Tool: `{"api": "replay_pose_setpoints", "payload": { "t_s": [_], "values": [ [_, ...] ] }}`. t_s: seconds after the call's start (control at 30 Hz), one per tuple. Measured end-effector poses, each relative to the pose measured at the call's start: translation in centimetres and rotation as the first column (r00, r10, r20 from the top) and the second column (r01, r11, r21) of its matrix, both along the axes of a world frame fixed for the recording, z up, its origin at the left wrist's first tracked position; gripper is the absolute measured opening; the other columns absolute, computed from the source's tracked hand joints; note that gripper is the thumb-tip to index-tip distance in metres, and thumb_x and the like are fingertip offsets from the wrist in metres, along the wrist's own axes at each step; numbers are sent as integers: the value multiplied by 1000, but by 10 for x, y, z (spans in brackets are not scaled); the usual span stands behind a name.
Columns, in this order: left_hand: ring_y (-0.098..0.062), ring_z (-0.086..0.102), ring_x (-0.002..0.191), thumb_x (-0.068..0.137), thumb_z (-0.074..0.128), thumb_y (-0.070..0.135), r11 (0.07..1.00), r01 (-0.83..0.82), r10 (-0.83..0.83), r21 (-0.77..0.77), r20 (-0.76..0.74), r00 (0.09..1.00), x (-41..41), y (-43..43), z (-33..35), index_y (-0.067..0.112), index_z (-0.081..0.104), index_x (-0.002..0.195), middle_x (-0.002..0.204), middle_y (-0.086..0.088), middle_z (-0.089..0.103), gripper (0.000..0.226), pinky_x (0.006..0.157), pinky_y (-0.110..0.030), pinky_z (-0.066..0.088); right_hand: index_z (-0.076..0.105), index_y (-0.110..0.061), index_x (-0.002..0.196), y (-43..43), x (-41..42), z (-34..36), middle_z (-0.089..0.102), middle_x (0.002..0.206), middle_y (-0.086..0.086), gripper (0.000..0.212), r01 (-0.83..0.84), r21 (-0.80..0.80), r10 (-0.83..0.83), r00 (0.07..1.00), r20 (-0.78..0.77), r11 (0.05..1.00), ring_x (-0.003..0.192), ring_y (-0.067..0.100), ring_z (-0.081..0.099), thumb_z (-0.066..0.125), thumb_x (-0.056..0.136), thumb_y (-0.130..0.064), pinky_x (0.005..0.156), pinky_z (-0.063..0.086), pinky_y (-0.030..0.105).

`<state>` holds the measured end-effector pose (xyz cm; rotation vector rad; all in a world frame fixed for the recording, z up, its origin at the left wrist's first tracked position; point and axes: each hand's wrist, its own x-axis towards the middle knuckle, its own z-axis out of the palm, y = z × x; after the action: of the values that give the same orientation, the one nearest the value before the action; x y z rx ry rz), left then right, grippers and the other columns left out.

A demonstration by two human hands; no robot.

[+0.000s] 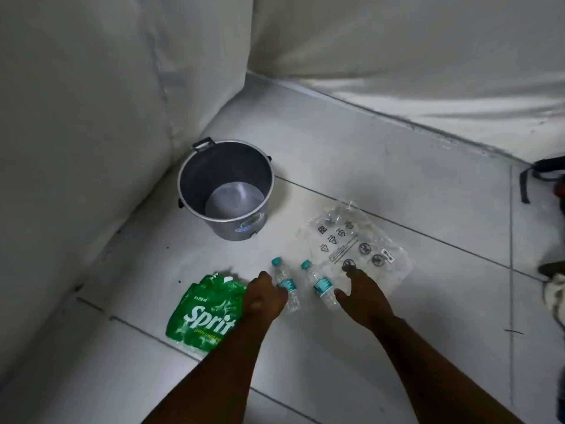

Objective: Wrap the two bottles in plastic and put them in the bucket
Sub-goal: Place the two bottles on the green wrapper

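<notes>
left grip on bottle; green sprite wrap beside.

I see pale grey glossy floor tiles with dark grout lines, and white draped cloth covering the left side and the back. At the right edge sits a dark strap of some bag, and below it a white bundle I can't identify.

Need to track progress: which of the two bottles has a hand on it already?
The left bottle, beside the green Sprite wrap: the left hand touches it. The right bottle lies free; the right hand hovers open.
</notes>
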<state>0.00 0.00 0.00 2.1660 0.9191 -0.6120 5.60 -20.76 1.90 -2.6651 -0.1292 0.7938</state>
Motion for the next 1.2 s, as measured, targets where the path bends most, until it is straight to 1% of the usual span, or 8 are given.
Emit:
{"api": "replay_pose_setpoints", "payload": {
  "t_s": [0.3, 0.57, 0.77, 0.9, 1.0, 1.07, 1.13, 1.2],
  "values": [
    [-33, 56, 124, 82, 68, 49, 987, -158, 156, -15, -102, 982, 32, -28, -98, 8, 44, 130, 134, -15, 57, 68, 98, -38, 46, 32, -16, 153, 21, 30, -93, 40, 157, 10, 76, -53, -124, 46, 997, -65, 991, 143, 27, 40, 65, 90, -43, 113, 33, 38],
    [-30, 57, 123, 73, 78, 54, 991, -136, 136, 0, -72, 988, 47, -32, -132, 10, 45, 132, 133, -12, 59, 80, 97, -37, 47, 51, -14, 123, 32, 30, -132, 63, 122, 10, 62, -55, -160, 38, 994, -107, 986, 110, 27, 60, 77, 76, -45, 86, 50, 36],
    [-28, 65, 104, 63, 75, 55, 999, -49, 49, -10, 63, 997, 40, -11, -90, 16, 56, 118, 116, -7, 66, 70, 84, -35, 53, 62, -8, 117, 51, 16, -115, 63, 116, 11, 68, 246, -17, -247, 964, -98, 969, 103, 25, 61, 82, 65, -48, 78, 42, 28],
    [-27, 64, 95, 58, 73, 48, 999, -46, 49, -23, 152, 987, 14, 37, -45, 16, 56, 116, 109, -6, 63, 68, 82, -38, 56, 71, -9, 100, 86, -13, -77, 71, 90, 4, 52, 541, 197, -501, 837, -218, 818, 77, 17, 64, 85, 63, -43, 75, 53, 34],
    [-22, 65, 87, 61, 81, 41, 999, -34, 39, -37, 167, 985, -11, 84, -22, 16, 62, 115, 106, -6, 65, 63, 75, -34, 56, 71, -13, 99, 118, -47, -57, 74, 93, 6, 53, 585, 254, -507, 803, -312, 770, 80, 19, 68, 85, 63, -50, 69, 54, 29],
    [-19, 67, 82, 57, 82, 54, 1000, -24, 22, 17, 145, 989, -29, 115, -13, 18, 68, 111, 99, -3, 69, 67, 72, -30, 56, 70, -14, 99, 138, -71, -49, 73, 92, 2, 51, 563, 274, -475, 817, -326, 780, 77, 14, 65, 86, 67, -50, 58, 43, 20],
    [-21, 65, 90, 47, 73, 74, 992, -5, -9, 124, 107, 994, -46, 142, -9, 24, 72, 107, 102, -2, 68, 78, 79, -38, 57, 67, -17, 97, 155, -92, -40, 69, 85, -6, 46, 559, 288, -449, 814, -368, 778, 71, 6, 62, 87, 68, -47, 55, 40, 17],
    [-28, 48, 121, 50, 73, 79, 983, 30, -29, 180, -13, 1000, -58, 160, -8, 30, 70, 113, 132, -5, 55, 79, 98, -47, 47, 64, -25, 91, 169, -110, -39, 66, 81, -13, 40, 552, 284, -430, 813, -393, 784, 70, 0, 60, 89, 67, -46, 55, 42, 18]
  ]
}}
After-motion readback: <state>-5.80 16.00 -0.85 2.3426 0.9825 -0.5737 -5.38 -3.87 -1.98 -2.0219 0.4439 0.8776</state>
